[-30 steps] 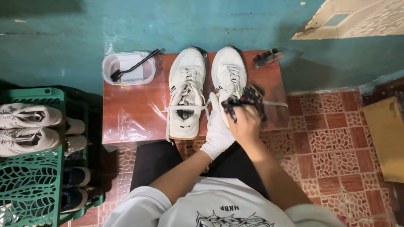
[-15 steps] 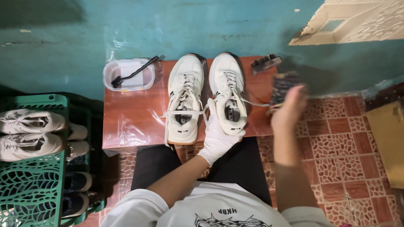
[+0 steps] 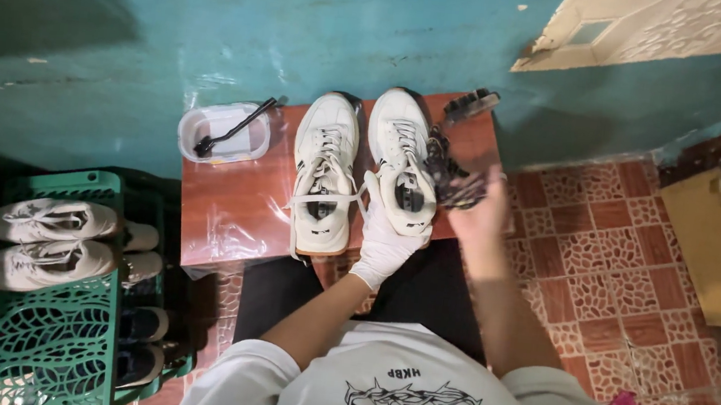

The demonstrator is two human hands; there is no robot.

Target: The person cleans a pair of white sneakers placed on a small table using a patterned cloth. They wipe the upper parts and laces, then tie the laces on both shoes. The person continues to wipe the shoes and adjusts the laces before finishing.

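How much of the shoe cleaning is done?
Hard to say, but both white shoes look fairly clean. The left hand, in a white glove, grips the right shoe by its heel on the small red table. The right hand holds a dark cloth against its side. The left shoe lies untouched, laces loose. A brush rests in the tub.

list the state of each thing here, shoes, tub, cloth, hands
right shoe: upright on the red table, heel gripped by the gloved left hand
left shoe: upright beside it, laces loose
dark cloth: bunched in the right hand, blurred
plastic tub: open, a brush resting in it
green rack: two pale shoes on top
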